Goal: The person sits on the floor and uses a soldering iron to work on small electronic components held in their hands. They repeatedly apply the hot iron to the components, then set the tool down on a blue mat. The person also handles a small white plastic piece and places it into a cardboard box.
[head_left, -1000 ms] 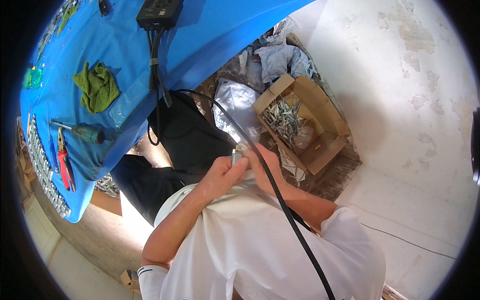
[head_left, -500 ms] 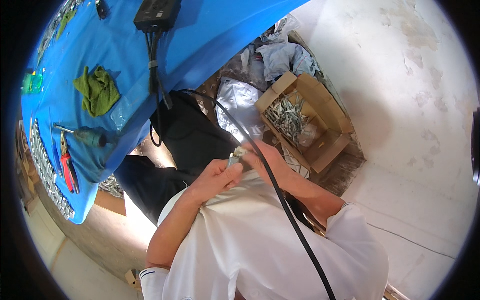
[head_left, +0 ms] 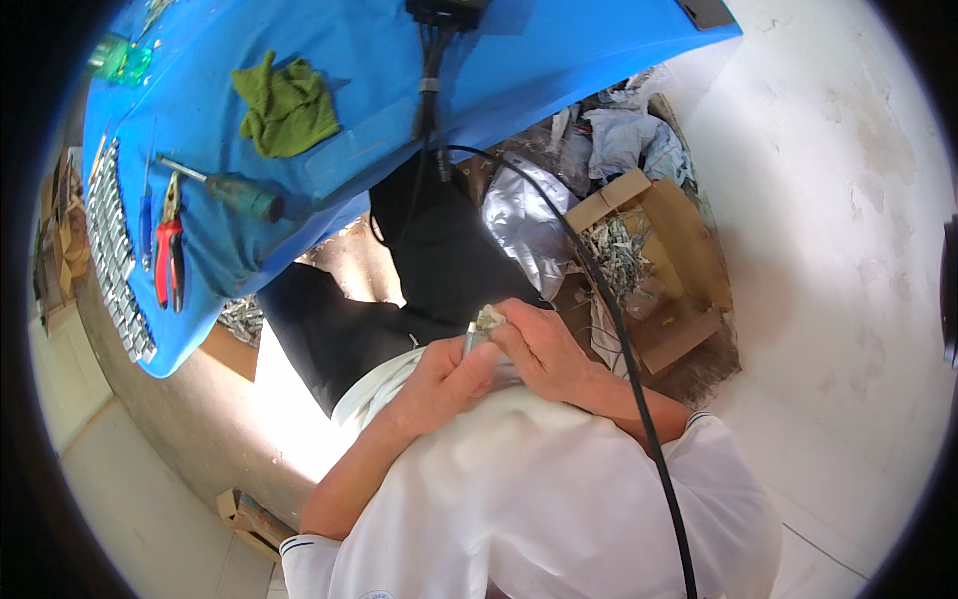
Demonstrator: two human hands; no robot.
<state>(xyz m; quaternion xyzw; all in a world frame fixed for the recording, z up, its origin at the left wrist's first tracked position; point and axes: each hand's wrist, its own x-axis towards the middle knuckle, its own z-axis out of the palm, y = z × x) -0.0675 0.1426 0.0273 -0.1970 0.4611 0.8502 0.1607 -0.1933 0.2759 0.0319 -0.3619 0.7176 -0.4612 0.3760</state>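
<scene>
In front of my white shirt, my left hand [head_left: 449, 384] grips a small silver metal piece [head_left: 470, 337] between thumb and fingers. My right hand [head_left: 539, 349] is closed on a small pale, cream-coloured piece [head_left: 489, 316] at the top of that metal piece, and the two hands touch. The fine detail of what they hold is too small to make out. A black cable [head_left: 621, 334] arcs from the table down past my right hand and across my shirt.
Left, a blue-covered table [head_left: 359, 100] holds a green cloth [head_left: 287, 110], screwdriver [head_left: 239, 195], red-handled pliers [head_left: 170, 260], a row of metal pieces [head_left: 120, 260] and a black box [head_left: 444, 15]. Right, a cardboard box [head_left: 679, 255] of metal pieces, plastic bags [head_left: 624, 140] and a white wall [head_left: 828, 299].
The view has shifted, with the table now higher and further right in the picture. My right hand has turned, fingers now further over the held piece.
</scene>
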